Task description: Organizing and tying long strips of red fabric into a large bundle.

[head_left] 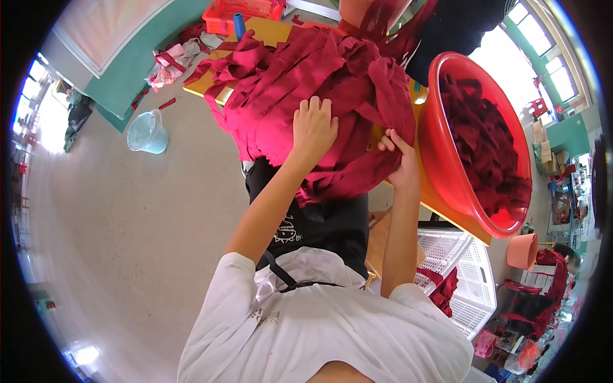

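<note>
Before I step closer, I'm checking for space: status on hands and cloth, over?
Left hand on the crimson cloth heap. Right hand at its right edge, grip unclear. Red basin close on the right.

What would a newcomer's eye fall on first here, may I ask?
Probably the big heap of crimson cloth on the yellow table, top centre, with the left hand on it and the right hand at its right edge. Next might come the large red tub to the heap's right, holding darker cloth, then the pale-blue basket on the floor at left.
</note>
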A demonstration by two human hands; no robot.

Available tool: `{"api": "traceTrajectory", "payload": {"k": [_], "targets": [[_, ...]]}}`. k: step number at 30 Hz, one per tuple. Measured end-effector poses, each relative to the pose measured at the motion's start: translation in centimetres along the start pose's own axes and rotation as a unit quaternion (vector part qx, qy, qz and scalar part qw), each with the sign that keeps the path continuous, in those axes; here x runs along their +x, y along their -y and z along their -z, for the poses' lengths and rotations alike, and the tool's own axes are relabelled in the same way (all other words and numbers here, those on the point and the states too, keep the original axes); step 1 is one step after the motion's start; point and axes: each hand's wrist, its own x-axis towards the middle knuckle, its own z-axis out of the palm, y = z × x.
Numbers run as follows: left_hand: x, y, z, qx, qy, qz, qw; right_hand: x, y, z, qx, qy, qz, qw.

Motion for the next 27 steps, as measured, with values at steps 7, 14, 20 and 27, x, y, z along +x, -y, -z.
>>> {"api": "traceTrajectory", "payload": {"k": [7,14,20,27], "targets": [[0.3,-0.3,0.6,-0.030,0.121,0.023,0.992,0.0,0.1,0.7,-0.044,0.024,-0.040,0.998],[-1.5,-6.5,1.2,-0.406,0.169,-0.021,0.898,0.5,-0.6,0.2,-0.147,-0.007,-0.051,0.988],[1.0,-1.5,1.2,-0.058,-0.010,-0.005,0.998,-1.0,-0.4,-1.2,-0.009,-0.028,-0.011,1.000],[0.8,1.3,0.0,-0.065,0.125,0.016,0.990,-0.4,0.0,0.3,-0.047,0.045,-0.034,0.997]]}}
